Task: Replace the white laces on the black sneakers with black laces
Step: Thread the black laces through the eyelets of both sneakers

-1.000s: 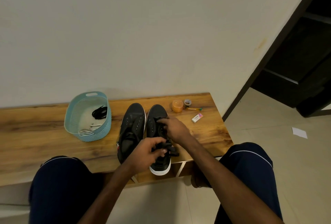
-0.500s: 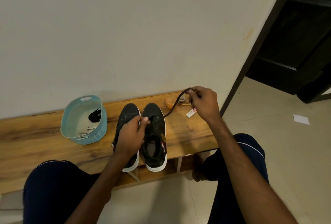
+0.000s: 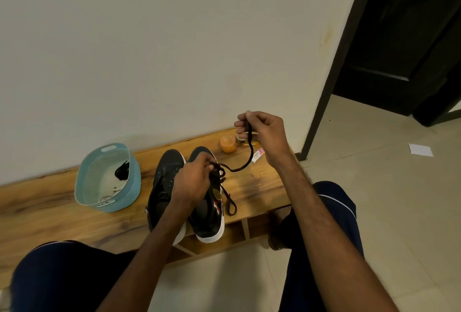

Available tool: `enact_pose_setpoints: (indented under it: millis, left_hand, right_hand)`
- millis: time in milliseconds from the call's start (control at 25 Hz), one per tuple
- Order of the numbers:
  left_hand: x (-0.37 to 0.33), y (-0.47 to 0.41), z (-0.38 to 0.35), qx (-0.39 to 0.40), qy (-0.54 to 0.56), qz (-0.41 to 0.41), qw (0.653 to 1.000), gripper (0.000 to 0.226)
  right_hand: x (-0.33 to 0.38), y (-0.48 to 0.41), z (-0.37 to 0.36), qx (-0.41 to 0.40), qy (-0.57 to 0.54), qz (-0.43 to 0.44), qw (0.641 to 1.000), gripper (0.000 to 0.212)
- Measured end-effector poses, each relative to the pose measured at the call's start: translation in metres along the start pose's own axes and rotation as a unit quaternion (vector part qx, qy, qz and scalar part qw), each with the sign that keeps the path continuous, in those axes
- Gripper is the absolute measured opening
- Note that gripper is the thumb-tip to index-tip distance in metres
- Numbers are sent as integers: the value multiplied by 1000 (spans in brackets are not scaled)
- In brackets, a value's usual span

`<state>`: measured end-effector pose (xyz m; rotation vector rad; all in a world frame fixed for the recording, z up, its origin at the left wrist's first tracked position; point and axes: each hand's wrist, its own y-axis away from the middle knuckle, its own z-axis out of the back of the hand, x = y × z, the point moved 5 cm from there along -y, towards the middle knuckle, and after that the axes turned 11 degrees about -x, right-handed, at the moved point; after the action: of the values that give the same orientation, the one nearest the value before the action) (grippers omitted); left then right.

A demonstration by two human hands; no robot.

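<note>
The right hand (image 3: 264,134) pinches a black cord lace (image 3: 245,162) raised above the wooden bench (image 3: 259,187); the left hand (image 3: 193,182) grips it at the right black canvas sneaker (image 3: 209,214), beside its pair (image 3: 164,187).

Left hand (image 3: 192,182) covers the lacing area of the sneaker (image 3: 209,222) at frame centre; where the black lace (image 3: 240,167) enters it cannot be seen. The left forearm (image 3: 154,236) hides the heel of the second sneaker (image 3: 164,182).

Right hand (image 3: 264,134) masks most of a small object (image 3: 240,140) on the bench (image 3: 50,212). Print on the white box (image 3: 257,155) is unreadable. The near wall of the basket (image 3: 119,202) conceals part of its contents. Both knees (image 3: 62,274) run off the lower edge.
</note>
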<state>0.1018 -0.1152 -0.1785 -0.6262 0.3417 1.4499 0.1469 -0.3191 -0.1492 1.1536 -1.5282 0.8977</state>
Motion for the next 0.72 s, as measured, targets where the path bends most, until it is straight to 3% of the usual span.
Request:
enact_pose_setpoints:
  millis: [160,360,520,600,720]
  left_hand:
    - [-5,-13,5,-46,107,42,992,14]
    - [-26,-29,18,-56,231,12,971,11]
    - [-25,-32,17,-23,151,15,988,21]
    - [-22,-29,14,0,127,18,992,15]
    - [-15,-25,10,16,158,36,987,23]
  right_hand:
    - [-12,-5,1,12,161,23,987,16]
    - [-24,11,-21,193,268,25,944,21]
    - [-14,9,-16,124,265,75,953,12]
    - [-7,4,-8,66,207,52,975,14]
    - [-5,-2,4,1,130,-12,991,19]
